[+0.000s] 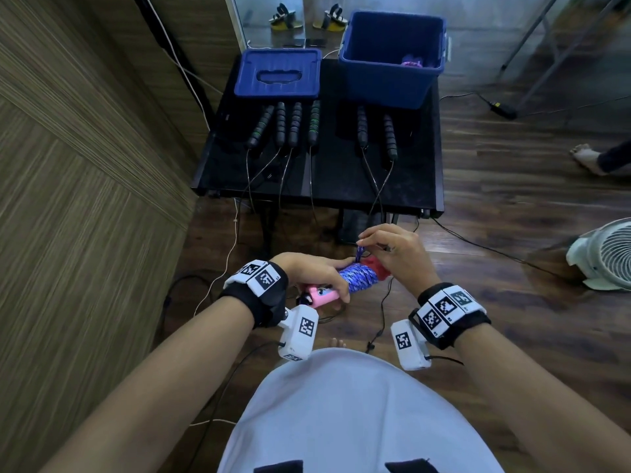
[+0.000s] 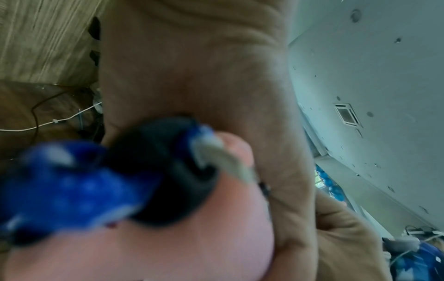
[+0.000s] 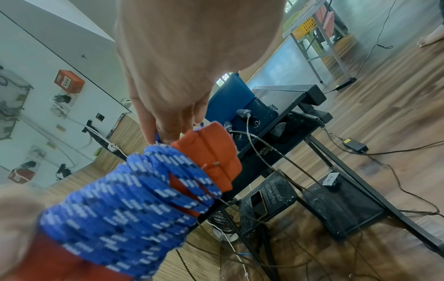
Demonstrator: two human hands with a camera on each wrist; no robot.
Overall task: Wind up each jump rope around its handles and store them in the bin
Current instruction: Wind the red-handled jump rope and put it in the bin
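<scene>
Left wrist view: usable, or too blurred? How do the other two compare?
Left wrist: badly out of focus, the blue rope and pink handle are smears against the left hand. Right wrist: wound rope and red handle sharp, near edges soft. Head: sharp, dim, wide-angle bowing at the edges.

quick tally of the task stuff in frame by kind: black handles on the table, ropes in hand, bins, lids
Black rope handles on the table: 6, from across to
Blue rope bundle, held by left hand and right hand: 1
Blue bin: 1
Blue lid: 1
Total: 9
</scene>
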